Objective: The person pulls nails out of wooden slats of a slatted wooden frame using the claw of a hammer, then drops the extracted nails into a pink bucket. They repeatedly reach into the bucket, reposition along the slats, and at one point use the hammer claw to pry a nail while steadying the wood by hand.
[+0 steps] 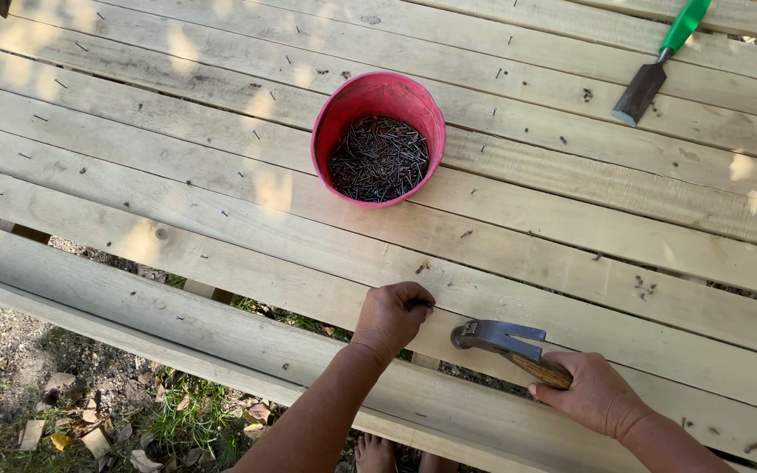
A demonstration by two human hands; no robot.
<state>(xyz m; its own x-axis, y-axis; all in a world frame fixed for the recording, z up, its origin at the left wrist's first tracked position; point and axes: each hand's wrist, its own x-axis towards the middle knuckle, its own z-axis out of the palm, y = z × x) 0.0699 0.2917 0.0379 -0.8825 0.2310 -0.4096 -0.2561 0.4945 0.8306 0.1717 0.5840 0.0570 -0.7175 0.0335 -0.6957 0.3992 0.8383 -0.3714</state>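
1. left hand [393,315] rests on a pale plank [247,280], fingertips pinched together, apparently on a nail too small to make out.
2. right hand [596,394] grips the claw hammer [505,343]; its head lies just right of the left hand, handle running right.
3. the red nail bucket [378,140] sits beyond the left hand; the green-handled chisel [659,66] is far to the right.

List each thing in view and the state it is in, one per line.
left hand: fingers pinched together, pressed on a plank.
right hand: closed around the hammer handle.
hammer: held low, head just above the plank, beside the left hand.
red bucket: upright, open, partly filled with nails.
chisel: lying flat on the planks, untouched.
planks: laid side by side, some nails sticking up.
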